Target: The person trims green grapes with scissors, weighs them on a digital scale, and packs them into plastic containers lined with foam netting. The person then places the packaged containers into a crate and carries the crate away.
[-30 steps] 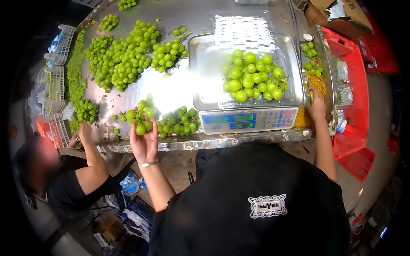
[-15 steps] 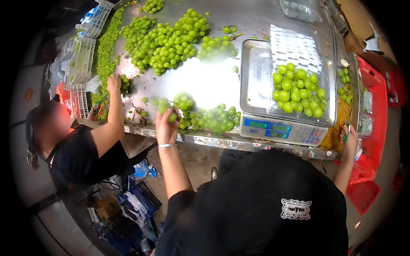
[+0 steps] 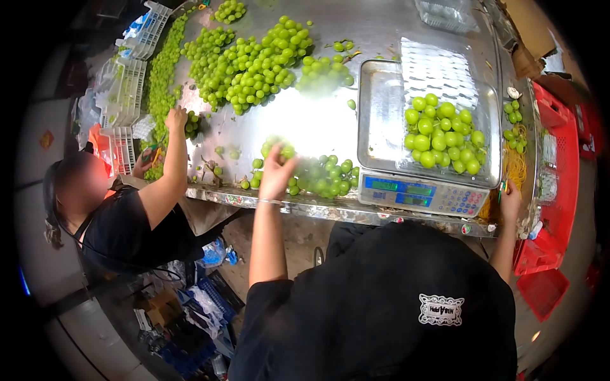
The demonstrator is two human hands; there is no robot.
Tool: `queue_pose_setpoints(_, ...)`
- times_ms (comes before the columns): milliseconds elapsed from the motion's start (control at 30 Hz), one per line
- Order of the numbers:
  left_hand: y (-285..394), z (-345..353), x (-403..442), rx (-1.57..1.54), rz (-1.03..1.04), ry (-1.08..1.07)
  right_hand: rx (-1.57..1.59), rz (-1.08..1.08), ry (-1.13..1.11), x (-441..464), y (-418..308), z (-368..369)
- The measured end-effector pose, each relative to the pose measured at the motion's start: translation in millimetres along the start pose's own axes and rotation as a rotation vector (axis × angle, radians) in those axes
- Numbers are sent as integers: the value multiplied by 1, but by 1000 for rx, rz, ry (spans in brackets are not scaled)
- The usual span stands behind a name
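My left hand [image 3: 277, 170], a pale band at its wrist, is over the near edge of the steel table. Its fingers are closed at a small cluster of green grapes [image 3: 270, 148], partly washed out by glare. Loose grapes [image 3: 327, 178] lie just right of it. Right of the scale, my right hand [image 3: 510, 203] is closed around green-handled scissors [image 3: 503, 189], mostly hidden by the fingers. Between my hands stands a digital scale [image 3: 381, 143]; on its tray a clear container holds a bunch of grapes [image 3: 443, 134] beside white foam netting [image 3: 437, 66].
A large heap of grapes [image 3: 254, 66] covers the back left of the table [image 3: 222, 136]. A co-worker's hand [image 3: 176, 119] reaches among grapes at the left, near white crates [image 3: 130, 92]. Red crates [image 3: 559, 184] stand at the right, and clear boxes [image 3: 448, 14] at the back.
My left hand has moved right, onto another grape cluster; loose grapes now show where it was. My right hand has shifted slightly left with the scissors. The co-worker's hand moved slightly right.
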State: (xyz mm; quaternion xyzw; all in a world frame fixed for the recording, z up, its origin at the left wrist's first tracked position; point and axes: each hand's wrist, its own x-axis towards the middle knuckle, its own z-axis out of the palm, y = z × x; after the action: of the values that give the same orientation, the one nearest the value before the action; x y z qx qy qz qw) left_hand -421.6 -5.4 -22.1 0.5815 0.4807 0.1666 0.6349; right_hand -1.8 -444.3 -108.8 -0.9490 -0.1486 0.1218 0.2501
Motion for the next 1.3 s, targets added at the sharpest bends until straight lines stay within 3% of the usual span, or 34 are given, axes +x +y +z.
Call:
queue_pose_setpoints(100, -20, -3, 4, 115, 138, 160, -11, 30, 1, -7, -7, -2)
queue_pose_setpoints(133, -20, -17, 0, 298, 209, 264, -48, 55, 5, -9, -8, -7)
queue_pose_setpoints(200, -17, -39, -6, 1078, -61, 365, -93, 32, 62, -9, -2, -11)
queue_pose_setpoints(333, -51, -52, -2, 1301, -40, 328, -146, -82, 79, -10, -14, -9)
queue_pose_setpoints(467, -24, -47, -13, 1146, 35, 248, -218, -94, 19, -16, -32, -10)
queue_pose_setpoints(600, 58, -7, -47, 793, 417, 87, -218, -131, 72, -14, -16, 1)
queue_pose_setpoints(667, 111, 46, -60, 513, 475, -10, -184, -119, 65, -16, -30, -2)
queue_pose_setpoints(800, 156, 166, -59, 439, 784, -134, -183, -123, 146, -16, -32, 2)
queue_pose_setpoints(833, 156, 194, -53, 420, 886, -125, -151, -114, 133, -17, -37, 1)
queue_pose_setpoints(900, 152, 232, -38, 774, 975, -52, -146, -91, 115, -21, -45, -3)
queue_pose_setpoints(933, 146, 239, -29, 834, 902, -98, -138, -76, 86, -22, -46, -5)
queue_pose_setpoints(1000, 142, 229, -21, 612, 957, -103, -141, -75, 109, -22, -40, -4)
queue_pose_setpoints(1067, 142, 193, -18, 500, 1083, 73, -130, -106, 120, -30, -42, -6)
queue_pose_setpoints(1200, 132, 120, -29, 174, 741, 226, -127, -130, 66, -41, -60, -20)
queue_pose_setpoints(1300, 112, 84, -39, 134, 561, 298, -30, -330, 365, -49, -100, -49)
